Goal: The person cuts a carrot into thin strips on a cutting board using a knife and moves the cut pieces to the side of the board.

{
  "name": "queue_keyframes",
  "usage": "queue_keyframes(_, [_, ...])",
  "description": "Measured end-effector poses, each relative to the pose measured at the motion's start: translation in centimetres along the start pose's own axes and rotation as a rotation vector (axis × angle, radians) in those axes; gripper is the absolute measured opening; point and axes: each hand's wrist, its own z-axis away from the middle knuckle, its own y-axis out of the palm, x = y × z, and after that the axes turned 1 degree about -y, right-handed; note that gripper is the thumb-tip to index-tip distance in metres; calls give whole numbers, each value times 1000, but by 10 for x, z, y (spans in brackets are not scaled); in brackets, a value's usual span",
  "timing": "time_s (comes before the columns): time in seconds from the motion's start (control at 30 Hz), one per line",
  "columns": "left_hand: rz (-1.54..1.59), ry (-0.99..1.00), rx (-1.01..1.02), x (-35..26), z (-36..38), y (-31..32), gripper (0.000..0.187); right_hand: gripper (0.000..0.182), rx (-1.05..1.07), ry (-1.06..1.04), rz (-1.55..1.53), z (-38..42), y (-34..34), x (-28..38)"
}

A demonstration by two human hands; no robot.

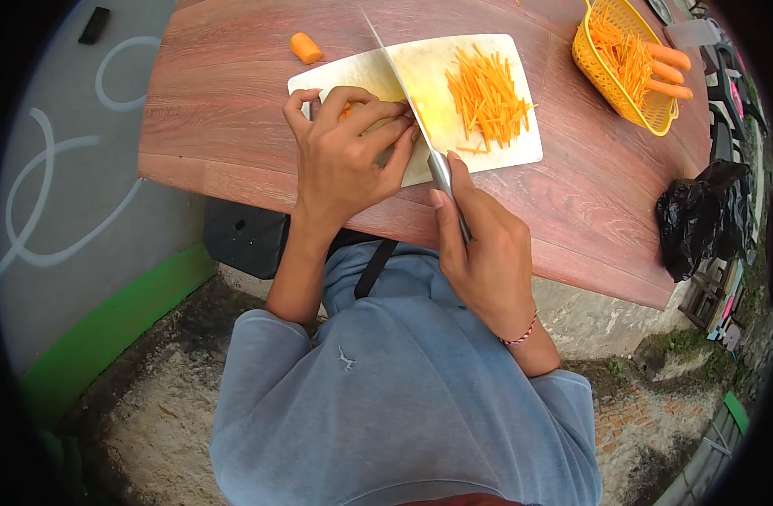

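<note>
My right hand (pixel 487 249) is closed round the handle of a long knife (pixel 409 93), whose blade slants up and left over the white cutting board (pixel 525 139). Left of the blade, my left hand (pixel 348 152) has its fingers curled down on the board. Bits of orange carrot (pixel 346 111) show between those fingers, most of the piece being hidden. A pile of thin carrot strips (pixel 489 97) lies on the right part of the board. Beyond the board's upper left corner rests a short carrot chunk (pixel 305 48) on the table.
A yellow basket (pixel 607 78) at the upper right holds shredded carrot and several whole ones. Beside it stands a translucent container (pixel 692 34). A black plastic bag (pixel 702 219) hangs at the right edge of the wooden table (pixel 226 110). A dark object (pixel 94 25) lies at the far upper left.
</note>
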Motion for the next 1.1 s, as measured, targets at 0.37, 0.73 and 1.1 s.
queue_keyframes(0.37, [-7, 1, 31, -1, -1, -2, 9, 41, 28, 44, 102, -28, 15, 6])
queue_keyframes(0.73, [-48, 11, 8, -4, -1, 2, 9, 39, 54, 100, -170, -8, -18, -12])
queue_keyframes(1.1, [-42, 21, -2, -3, 0, 2, 10, 38, 73, 79, -210, -8, -12, -10])
